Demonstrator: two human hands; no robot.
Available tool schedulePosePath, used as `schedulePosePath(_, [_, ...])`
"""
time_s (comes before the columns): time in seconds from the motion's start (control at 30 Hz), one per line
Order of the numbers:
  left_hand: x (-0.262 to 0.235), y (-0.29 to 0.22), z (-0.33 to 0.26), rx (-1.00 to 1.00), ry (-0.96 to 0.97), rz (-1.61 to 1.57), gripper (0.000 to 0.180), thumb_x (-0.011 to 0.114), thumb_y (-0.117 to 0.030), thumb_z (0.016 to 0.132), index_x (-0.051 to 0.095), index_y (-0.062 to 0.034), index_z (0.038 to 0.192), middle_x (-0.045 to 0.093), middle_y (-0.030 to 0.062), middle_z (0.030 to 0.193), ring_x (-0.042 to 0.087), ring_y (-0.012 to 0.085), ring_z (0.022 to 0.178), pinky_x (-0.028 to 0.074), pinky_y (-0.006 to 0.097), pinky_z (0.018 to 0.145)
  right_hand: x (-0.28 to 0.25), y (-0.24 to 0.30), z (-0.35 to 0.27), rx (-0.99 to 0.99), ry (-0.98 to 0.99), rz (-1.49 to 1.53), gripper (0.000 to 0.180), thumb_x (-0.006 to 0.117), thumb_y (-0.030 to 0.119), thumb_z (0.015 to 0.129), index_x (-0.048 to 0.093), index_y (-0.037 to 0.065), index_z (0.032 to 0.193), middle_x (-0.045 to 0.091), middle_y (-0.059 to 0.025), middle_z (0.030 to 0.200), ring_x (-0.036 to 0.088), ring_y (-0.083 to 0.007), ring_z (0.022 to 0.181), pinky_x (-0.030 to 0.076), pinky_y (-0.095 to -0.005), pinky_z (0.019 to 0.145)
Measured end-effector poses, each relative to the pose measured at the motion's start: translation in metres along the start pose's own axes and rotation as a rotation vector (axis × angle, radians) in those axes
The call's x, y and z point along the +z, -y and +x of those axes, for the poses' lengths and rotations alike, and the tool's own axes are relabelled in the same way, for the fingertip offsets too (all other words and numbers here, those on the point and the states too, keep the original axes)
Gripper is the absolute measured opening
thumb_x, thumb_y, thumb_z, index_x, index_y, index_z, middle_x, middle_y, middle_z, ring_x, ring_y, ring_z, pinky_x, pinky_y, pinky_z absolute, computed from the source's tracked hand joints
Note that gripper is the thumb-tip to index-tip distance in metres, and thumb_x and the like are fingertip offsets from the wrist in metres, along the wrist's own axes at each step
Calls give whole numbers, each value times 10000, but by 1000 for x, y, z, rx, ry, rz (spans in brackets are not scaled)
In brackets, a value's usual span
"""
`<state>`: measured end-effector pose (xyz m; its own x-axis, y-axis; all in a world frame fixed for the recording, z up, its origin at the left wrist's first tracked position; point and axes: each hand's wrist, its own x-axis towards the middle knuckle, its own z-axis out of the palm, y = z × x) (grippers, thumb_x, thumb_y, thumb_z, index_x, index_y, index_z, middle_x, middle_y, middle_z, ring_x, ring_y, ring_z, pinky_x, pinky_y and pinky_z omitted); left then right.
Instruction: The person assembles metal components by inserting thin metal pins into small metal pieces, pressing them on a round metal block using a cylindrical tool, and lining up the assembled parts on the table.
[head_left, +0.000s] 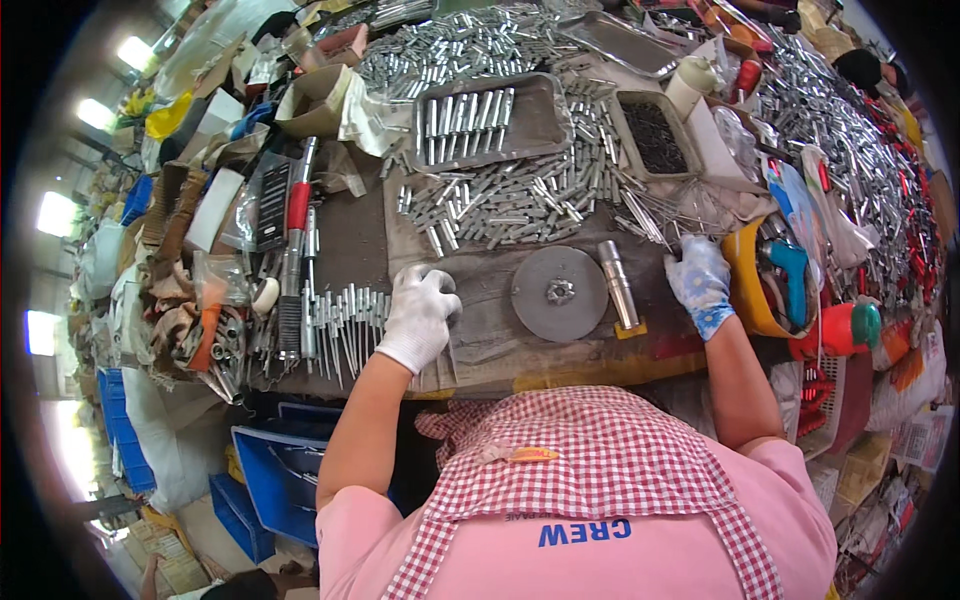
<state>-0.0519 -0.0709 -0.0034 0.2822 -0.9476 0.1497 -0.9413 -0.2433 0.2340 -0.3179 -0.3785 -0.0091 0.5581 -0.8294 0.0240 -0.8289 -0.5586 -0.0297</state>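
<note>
The white-gloved left hand [420, 312] has curled fingers; whether they grasp anything, I cannot tell. The blue-and-white-gloved right hand [702, 283] bends its fingers near thin metal wires [660, 222], grip unclear. Between the hands are a round grey disc [535, 310] and, right of it, a shiny silver metal cylinder [619, 286]. Slim silver pins [346, 318] stand left.

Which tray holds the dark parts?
The tray nearest the right hand; the left tray holds silver rods, and the far tray shows no dark parts.
</note>
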Motion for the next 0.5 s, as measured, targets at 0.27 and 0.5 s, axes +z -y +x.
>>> schedulePosePath(0.27, [5,21,38,-526,-360,-306,163,665,-123,818,685,-12,936,689,151,910,650,341,897,519,414,853,-47,-1,-4,6,-128,90,128,653,173,851,660,73,930,706,-179,866,693,-382,834,550,-480,764])
schedulePosePath(0.5, [8,16,77,-827,-60,-122,445,720,-218,809,587,28,1155,694,279,993,680,417,959,521,479,866,-60,29,-41,-265,25,93,133,693,203,774,707,93,847,703,-135,861,680,-347,835,550,-431,759])
